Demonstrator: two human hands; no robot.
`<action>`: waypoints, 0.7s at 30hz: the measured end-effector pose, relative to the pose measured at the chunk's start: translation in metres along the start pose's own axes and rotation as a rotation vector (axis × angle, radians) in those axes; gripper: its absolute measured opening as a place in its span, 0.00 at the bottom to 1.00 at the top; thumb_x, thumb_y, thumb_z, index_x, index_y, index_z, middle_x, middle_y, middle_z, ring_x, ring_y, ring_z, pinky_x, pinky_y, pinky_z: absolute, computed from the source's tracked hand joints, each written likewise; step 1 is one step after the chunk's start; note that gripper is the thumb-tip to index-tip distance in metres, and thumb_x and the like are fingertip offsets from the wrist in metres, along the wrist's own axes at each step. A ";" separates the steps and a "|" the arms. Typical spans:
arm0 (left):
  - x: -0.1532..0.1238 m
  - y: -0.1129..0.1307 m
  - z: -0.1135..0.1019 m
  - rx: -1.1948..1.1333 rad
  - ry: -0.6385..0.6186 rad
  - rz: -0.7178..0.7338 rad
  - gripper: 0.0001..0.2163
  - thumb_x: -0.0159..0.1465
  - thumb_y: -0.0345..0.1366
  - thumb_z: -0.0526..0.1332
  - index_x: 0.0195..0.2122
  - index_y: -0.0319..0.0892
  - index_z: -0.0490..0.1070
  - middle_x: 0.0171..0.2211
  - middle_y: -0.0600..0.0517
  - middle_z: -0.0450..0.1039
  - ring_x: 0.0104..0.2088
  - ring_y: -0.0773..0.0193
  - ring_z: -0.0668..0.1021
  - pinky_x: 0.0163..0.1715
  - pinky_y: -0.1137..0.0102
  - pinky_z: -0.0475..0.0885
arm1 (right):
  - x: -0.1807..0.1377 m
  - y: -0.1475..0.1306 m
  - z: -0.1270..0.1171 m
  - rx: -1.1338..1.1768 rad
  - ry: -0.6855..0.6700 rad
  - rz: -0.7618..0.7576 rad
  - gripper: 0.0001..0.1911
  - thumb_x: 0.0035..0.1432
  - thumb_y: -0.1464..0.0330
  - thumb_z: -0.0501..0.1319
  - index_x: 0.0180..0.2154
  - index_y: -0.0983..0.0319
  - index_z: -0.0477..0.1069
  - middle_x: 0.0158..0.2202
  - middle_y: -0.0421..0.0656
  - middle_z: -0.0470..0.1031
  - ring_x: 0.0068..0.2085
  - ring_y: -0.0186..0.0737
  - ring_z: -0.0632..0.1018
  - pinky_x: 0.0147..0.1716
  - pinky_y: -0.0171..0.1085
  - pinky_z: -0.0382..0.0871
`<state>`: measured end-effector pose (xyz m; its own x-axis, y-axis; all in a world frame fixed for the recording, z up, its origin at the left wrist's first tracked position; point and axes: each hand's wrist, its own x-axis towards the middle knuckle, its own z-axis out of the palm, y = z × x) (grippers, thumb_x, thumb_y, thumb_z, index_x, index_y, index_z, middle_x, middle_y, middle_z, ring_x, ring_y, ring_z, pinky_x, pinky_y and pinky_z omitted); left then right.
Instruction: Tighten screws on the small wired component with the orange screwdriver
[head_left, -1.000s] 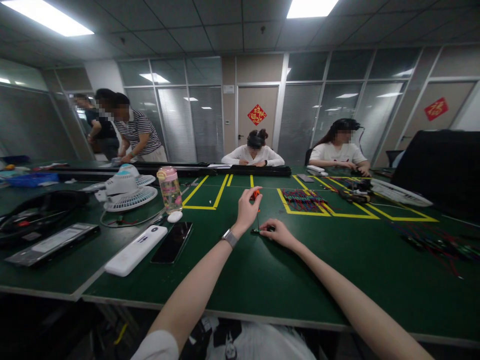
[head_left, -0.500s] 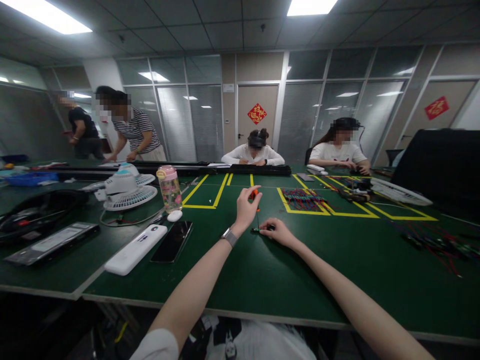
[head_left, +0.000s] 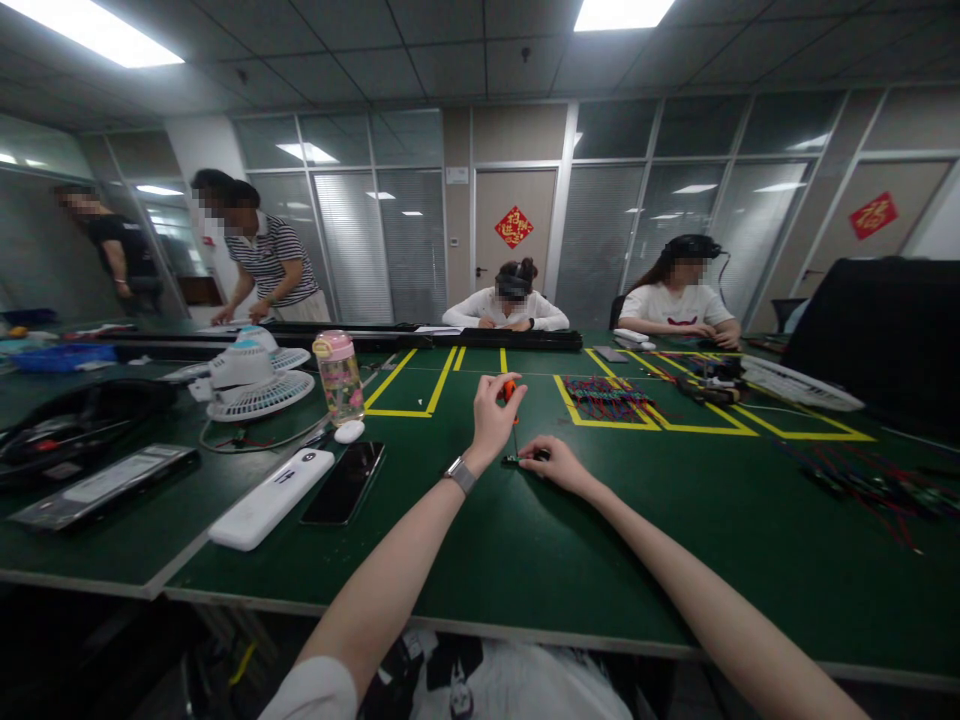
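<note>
My left hand (head_left: 491, 418) is raised a little over the green table (head_left: 570, 560), its fingers closed round the orange handle of a small screwdriver (head_left: 510, 390) that stands upright. The thin shaft runs down to a small dark part (head_left: 516, 459) lying on the table. My right hand (head_left: 553, 462) rests on the table beside it, fingers pinched on that small part. A watch sits on my left wrist.
A black phone (head_left: 344, 483) and a white power bank (head_left: 271, 498) lie to the left, with a pink-lidded bottle (head_left: 339, 378) and white fans (head_left: 251, 379) behind. Yellow tape boxes hold coloured wires (head_left: 606, 400). Two people sit across the table; two stand at far left.
My hands have hardly moved; the screwdriver stands more upright. The person at the far left has walked further left.
</note>
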<state>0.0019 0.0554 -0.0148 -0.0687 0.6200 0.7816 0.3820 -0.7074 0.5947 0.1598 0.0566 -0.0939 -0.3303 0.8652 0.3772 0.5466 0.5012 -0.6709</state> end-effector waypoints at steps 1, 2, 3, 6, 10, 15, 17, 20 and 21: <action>0.000 0.001 0.000 -0.005 -0.002 -0.005 0.11 0.64 0.39 0.56 0.45 0.45 0.73 0.37 0.50 0.67 0.37 0.65 0.73 0.41 0.71 0.68 | 0.000 0.000 0.000 -0.003 -0.001 -0.003 0.09 0.48 0.66 0.64 0.32 0.63 0.77 0.30 0.43 0.75 0.35 0.41 0.74 0.39 0.39 0.66; 0.000 0.001 0.000 -0.016 -0.008 -0.006 0.12 0.66 0.38 0.53 0.47 0.45 0.73 0.39 0.49 0.67 0.39 0.65 0.73 0.43 0.71 0.68 | 0.000 0.000 0.000 -0.007 -0.001 -0.005 0.09 0.48 0.66 0.64 0.32 0.63 0.77 0.30 0.43 0.75 0.35 0.41 0.74 0.39 0.39 0.66; 0.000 0.001 0.000 -0.033 -0.016 -0.004 0.14 0.67 0.37 0.51 0.49 0.45 0.71 0.41 0.48 0.68 0.42 0.65 0.73 0.45 0.70 0.67 | 0.000 0.000 0.000 -0.010 0.000 -0.006 0.09 0.48 0.66 0.64 0.32 0.63 0.77 0.30 0.43 0.76 0.35 0.41 0.74 0.39 0.39 0.66; 0.001 -0.001 0.001 -0.082 -0.026 0.002 0.16 0.68 0.34 0.48 0.53 0.44 0.68 0.44 0.48 0.71 0.45 0.64 0.73 0.47 0.69 0.66 | -0.001 0.000 0.000 -0.009 0.001 -0.006 0.08 0.48 0.66 0.64 0.32 0.63 0.77 0.30 0.43 0.76 0.35 0.41 0.74 0.39 0.39 0.66; 0.001 0.000 0.000 -0.037 0.009 0.015 0.12 0.64 0.37 0.57 0.47 0.44 0.72 0.37 0.50 0.71 0.36 0.65 0.73 0.40 0.70 0.68 | 0.000 0.001 0.000 -0.005 -0.001 -0.002 0.08 0.48 0.66 0.64 0.32 0.63 0.77 0.30 0.43 0.76 0.35 0.41 0.74 0.39 0.39 0.66; 0.001 0.004 -0.001 -0.022 0.011 0.003 0.12 0.66 0.39 0.54 0.44 0.44 0.74 0.37 0.50 0.67 0.37 0.66 0.73 0.41 0.71 0.68 | 0.001 0.003 0.001 0.008 -0.004 -0.007 0.08 0.48 0.67 0.65 0.32 0.64 0.77 0.29 0.43 0.75 0.33 0.40 0.74 0.37 0.38 0.67; 0.001 0.004 0.000 -0.064 -0.025 -0.001 0.14 0.68 0.35 0.49 0.49 0.44 0.71 0.41 0.49 0.69 0.42 0.65 0.73 0.45 0.70 0.67 | 0.001 0.003 0.001 0.002 -0.001 -0.012 0.08 0.48 0.66 0.65 0.32 0.63 0.78 0.29 0.43 0.75 0.34 0.40 0.74 0.38 0.38 0.67; 0.001 0.002 0.001 -0.095 -0.034 -0.002 0.15 0.68 0.33 0.49 0.53 0.43 0.68 0.43 0.48 0.71 0.43 0.64 0.74 0.46 0.69 0.67 | 0.000 0.002 0.000 0.002 0.001 -0.011 0.08 0.49 0.66 0.64 0.32 0.63 0.78 0.29 0.42 0.75 0.34 0.40 0.74 0.38 0.38 0.67; 0.001 0.002 0.001 -0.083 -0.024 0.000 0.14 0.67 0.34 0.51 0.52 0.43 0.68 0.41 0.48 0.72 0.41 0.64 0.74 0.45 0.69 0.67 | 0.000 0.001 0.000 0.006 0.001 -0.007 0.08 0.49 0.66 0.64 0.32 0.63 0.78 0.29 0.43 0.75 0.33 0.40 0.74 0.37 0.38 0.67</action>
<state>0.0034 0.0549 -0.0131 -0.0463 0.6270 0.7776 0.3041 -0.7327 0.6089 0.1607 0.0569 -0.0952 -0.3333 0.8616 0.3828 0.5396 0.5073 -0.6719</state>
